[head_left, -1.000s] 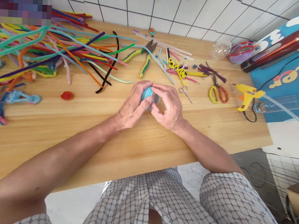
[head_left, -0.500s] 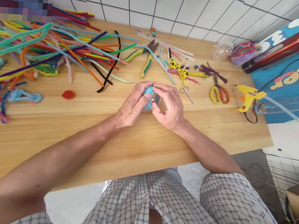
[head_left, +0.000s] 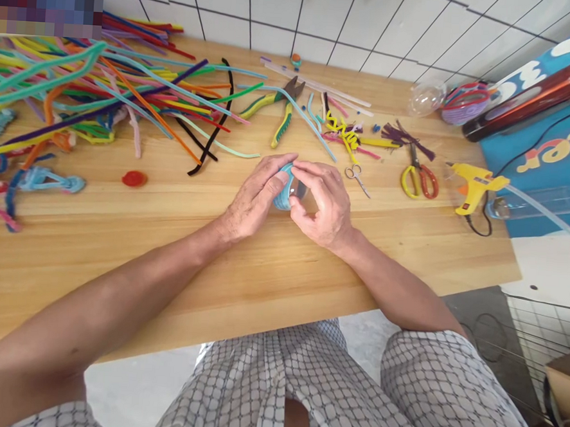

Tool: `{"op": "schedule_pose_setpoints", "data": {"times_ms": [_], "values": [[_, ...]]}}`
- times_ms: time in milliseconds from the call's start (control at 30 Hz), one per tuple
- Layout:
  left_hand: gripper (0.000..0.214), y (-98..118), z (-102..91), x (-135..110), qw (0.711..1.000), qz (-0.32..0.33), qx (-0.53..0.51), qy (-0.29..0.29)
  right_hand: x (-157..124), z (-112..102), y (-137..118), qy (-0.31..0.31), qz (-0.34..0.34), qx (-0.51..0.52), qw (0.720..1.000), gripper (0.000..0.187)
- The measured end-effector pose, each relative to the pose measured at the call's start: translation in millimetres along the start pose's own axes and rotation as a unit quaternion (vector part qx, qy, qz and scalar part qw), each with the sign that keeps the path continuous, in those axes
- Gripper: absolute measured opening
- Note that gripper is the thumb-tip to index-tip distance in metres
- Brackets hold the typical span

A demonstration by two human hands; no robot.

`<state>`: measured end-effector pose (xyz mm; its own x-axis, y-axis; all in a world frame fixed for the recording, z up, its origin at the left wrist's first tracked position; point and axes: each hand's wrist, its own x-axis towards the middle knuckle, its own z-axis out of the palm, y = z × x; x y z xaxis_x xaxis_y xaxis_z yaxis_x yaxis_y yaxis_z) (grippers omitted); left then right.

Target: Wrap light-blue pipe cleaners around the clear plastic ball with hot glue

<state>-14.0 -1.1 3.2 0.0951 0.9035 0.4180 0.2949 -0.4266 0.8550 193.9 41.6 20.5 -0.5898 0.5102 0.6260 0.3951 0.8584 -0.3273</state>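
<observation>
Both hands are in on it, right at the middle of the wooden surface (head_left: 282,265), about halfway between its near edge and the tiled far edge! There's the round blue piece (head_left: 282,200), tucked between the palms, a clear, shiny part (head_left: 300,188) showing on its right. The left hand (head_left: 254,195) is curled snugly around the left side, thumb laid across the top, fingers close together: a firm grasp. And the right hand (head_left: 322,199)? Half open, bent in a C, gripping the same piece with its fingertips while the palm stands clear.

Just beyond the right hand lie the small scissors (head_left: 358,179); the green-and-yellow pliers (head_left: 285,102) rest towards the far edge. Over by the right edge, the yellow glue gun (head_left: 474,186). Left of the left hand sits a red disc (head_left: 134,178), and the fuzzy stems (head_left: 128,88) sprawl across the far left corner!
</observation>
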Motion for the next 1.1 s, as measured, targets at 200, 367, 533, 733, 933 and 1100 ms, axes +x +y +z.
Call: {"op": "schedule_pose_setpoints", "data": {"times_ms": [200, 367, 533, 733, 933, 1100], "values": [[0.058, 3.2, 2.5, 1.3, 0.999, -0.036, -0.040, 0.008, 1.2, 0.4, -1.2, 0.019, -0.024, -0.002, 1.000, 0.046], [0.057, 3.5, 1.2, 3.2, 0.999, -0.043, -0.026, -0.005, 0.9, 0.8, -0.8, 0.017, -0.025, -0.006, 1.000, 0.047], [0.056, 4.0, 0.8, 2.6, 0.999, -0.044, -0.029, -0.006, 0.2, 1.4, 0.4, 0.008, -0.017, 0.005, 1.000, 0.048], [0.061, 4.5, 1.3, 2.5, 0.999, -0.038, -0.022, -0.013, 0.1, 3.1, 0.5, 0.013, -0.015, 0.004, 1.000, 0.047], [0.059, 5.5, 0.3, 1.9, 0.999, -0.029, 0.012, -0.017, 1.4, 2.1, -0.5, 0.012, -0.010, 0.014, 1.000, 0.047], [0.059, 6.6, 0.7, 1.5, 0.999, -0.029, 0.009, -0.014, 2.0, 1.7, -0.6, 0.012, -0.015, 0.017, 1.000, 0.048]]}}
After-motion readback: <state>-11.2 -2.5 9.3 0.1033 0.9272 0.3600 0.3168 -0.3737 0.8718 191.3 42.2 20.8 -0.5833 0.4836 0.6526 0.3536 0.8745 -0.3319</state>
